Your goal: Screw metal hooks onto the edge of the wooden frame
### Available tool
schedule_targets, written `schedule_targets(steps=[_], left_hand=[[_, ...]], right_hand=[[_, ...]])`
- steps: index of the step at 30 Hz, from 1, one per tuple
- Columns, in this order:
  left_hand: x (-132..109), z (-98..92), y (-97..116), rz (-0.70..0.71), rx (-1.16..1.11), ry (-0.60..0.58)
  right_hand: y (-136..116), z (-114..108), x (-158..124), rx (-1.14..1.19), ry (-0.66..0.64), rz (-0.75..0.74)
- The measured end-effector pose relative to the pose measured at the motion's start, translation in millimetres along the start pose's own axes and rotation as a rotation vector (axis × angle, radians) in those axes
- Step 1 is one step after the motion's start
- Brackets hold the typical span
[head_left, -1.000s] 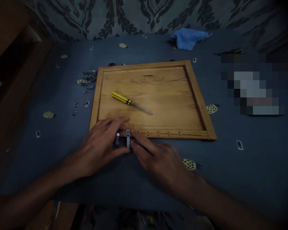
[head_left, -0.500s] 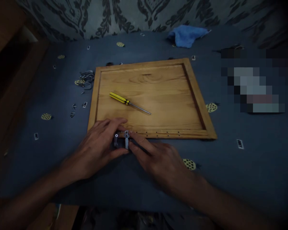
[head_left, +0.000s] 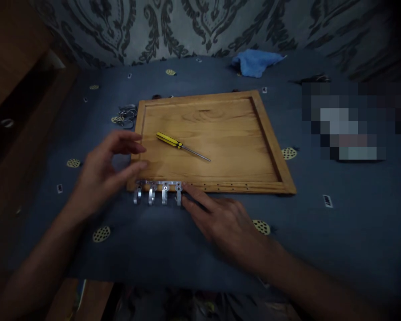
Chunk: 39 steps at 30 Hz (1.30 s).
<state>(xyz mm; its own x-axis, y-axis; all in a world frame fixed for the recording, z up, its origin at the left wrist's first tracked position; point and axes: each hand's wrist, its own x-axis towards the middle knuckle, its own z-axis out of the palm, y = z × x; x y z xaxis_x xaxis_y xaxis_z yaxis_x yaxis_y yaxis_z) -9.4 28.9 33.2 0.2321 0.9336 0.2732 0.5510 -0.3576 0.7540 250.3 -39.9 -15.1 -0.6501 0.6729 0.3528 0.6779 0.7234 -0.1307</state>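
Note:
A wooden board (head_left: 200, 133) with a raised frame lies flat on the cloth. Along the left part of its near rail sits a row of several metal hooks (head_left: 152, 194), curving out over the edge. The fingertips of my right hand (head_left: 225, 218) pinch the rightmost hook (head_left: 179, 194) against the rail. My left hand (head_left: 103, 167) hovers over the board's left edge, thumb and fingers apart, holding nothing. On the panel rests a screwdriver (head_left: 182, 146) with a yellow and black handle, its shaft pointing right. Small dark holes run along the rail to the right of the hooks.
Loose metal hooks (head_left: 128, 115) lie in a pile left of the board. A blue cloth (head_left: 258, 63) is crumpled at the back. Wooden furniture (head_left: 23, 116) stands along the left side, and a patterned backing (head_left: 209, 26) rises behind. Something pixelated lies at the right.
My left hand has let go of the hook area and moved up and left, opening and uncovering the row of hooks. My right hand stays at the rightmost hook. The view has shifted slightly.

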Motion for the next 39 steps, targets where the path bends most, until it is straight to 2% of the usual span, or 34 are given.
schedule_targets(steps=[3,5,7,9,13,16,22,29,39], left_hand=[[12,-15.1,-17,-0.07,-0.021,0.163],[18,-23.9,-33,-0.058,0.041,0.267],[23,-31.7,-50,-0.059,0.15,0.33],[27,-38.5,-68,-0.118,0.215,0.371],[30,-47.1,-93,-0.195,0.186,0.357],[32,-48.7,-101,-0.226,0.207,0.34],[31,-46.1,-100,-0.224,0.3,0.252],[28,-46.6,-103,-0.189,0.412,0.192],[24,-49.5,-102,-0.123,0.463,0.049]], right_hand=[[1,0,-1,-0.001,0.009,-0.014],[1,1,-1,-0.014,0.019,-0.015],[1,3,-1,-0.026,0.017,-0.014],[1,4,-1,-0.037,0.012,-0.012],[2,7,0,-0.052,0.02,-0.011],[2,8,0,-0.055,0.03,-0.007],[2,6,0,-0.019,-0.018,0.004],[6,15,-2,-0.064,0.138,-0.042],[9,19,-2,-0.121,0.154,-0.058]])
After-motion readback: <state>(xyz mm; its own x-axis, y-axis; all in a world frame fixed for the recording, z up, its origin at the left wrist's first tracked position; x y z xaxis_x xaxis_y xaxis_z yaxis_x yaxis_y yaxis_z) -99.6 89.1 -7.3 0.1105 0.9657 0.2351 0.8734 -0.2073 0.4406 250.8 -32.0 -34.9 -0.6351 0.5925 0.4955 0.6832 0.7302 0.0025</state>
